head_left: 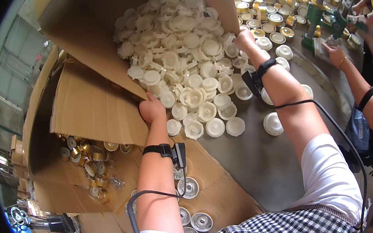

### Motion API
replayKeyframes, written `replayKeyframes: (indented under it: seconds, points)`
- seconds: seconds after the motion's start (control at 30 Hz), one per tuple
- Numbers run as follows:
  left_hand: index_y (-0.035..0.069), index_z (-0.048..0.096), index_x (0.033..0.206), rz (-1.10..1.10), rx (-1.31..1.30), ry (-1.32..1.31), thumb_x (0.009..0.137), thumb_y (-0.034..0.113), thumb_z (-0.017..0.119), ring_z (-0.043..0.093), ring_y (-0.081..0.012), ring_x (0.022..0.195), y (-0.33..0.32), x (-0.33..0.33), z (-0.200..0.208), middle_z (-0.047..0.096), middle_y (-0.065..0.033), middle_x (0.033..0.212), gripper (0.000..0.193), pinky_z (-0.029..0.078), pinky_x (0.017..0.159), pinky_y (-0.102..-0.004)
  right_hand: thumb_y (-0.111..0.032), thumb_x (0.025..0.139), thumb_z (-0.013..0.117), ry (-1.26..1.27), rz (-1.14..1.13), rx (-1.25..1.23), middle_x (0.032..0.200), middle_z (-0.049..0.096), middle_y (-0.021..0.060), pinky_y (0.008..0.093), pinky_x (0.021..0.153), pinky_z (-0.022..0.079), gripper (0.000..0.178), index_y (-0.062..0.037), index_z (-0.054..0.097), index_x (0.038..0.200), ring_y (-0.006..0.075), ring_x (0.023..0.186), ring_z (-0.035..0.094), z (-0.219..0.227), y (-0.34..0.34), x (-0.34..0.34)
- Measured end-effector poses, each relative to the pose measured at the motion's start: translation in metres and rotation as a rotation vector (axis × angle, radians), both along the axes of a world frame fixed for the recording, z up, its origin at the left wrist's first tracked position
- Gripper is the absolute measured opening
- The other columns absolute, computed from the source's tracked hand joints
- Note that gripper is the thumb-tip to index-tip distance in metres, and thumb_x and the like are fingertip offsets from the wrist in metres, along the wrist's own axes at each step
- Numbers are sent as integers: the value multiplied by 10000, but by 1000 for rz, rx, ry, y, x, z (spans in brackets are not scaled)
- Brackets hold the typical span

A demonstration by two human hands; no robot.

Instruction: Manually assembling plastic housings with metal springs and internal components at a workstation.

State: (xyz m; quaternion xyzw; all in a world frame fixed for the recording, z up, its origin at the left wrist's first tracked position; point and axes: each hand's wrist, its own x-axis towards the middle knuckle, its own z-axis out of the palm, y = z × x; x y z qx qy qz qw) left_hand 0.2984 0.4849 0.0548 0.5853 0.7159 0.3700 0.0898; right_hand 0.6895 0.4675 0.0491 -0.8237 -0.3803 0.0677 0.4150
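Brown cardboard makes up the tilted box point(86, 49) in the upper middle of the frame, its open mouth facing the lower edge. A heap of white plastic caps point(183, 55) fills the mouth and spreads out onto the grey bench point(254, 164) at centre. The left hand point(151, 109) has its grip closed on the box's lower left edge; the right hand point(245, 40) has its grip closed at the lower end of the right wall. Each wrist wears a black strap with a small device. Just left of the left hand, a cardboard flap point(96, 109) slants over gold and silver rings point(91, 164). Below centre, silver discs point(190, 187) lie on a flat cardboard sheet point(223, 182), partly behind the left forearm. A few round white lids point(273, 124) sit near the right forearm. At upper right, many gold-rimmed parts point(271, 6) cover the bench beside a green hand press point(329, 22), where a co-worker's hand point(336, 54) is at work. A black-and-white checked cloth point(277, 229) crosses the lower edge.
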Motion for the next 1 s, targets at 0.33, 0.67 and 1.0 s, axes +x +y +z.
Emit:
replayKeyframes:
  seconds: [0.33,0.67,1.0]
  points:
    - [-96,729,928,-52,46,-2,1016,436,533,694,-468,883,-50,-10,6,709,-319,916,574,541,794,-507,-156,791,759,-6,-12,61,1063,764,121,408,878,568,281,-185,772,1070,316,1026,725,6,-61,-22]
    - [-91,598,1248,-393,-261,121,921,360,684,618,-445,1181,-64,-17,3,636,-325,1255,564,486,1016,-480,-180,848,726,-69,-148,93,1291,664,168,456,1039,468,553,-147,588,1382,358,1211,616,5,-100,-50]
    - [35,600,1337,-751,12,288,831,10,687,570,-372,1251,-161,-43,2,583,-145,1379,514,475,1062,-430,-194,748,829,-356,549,-41,1237,606,169,439,1029,461,430,-69,689,1136,379,1225,516,-13,-304,-223]
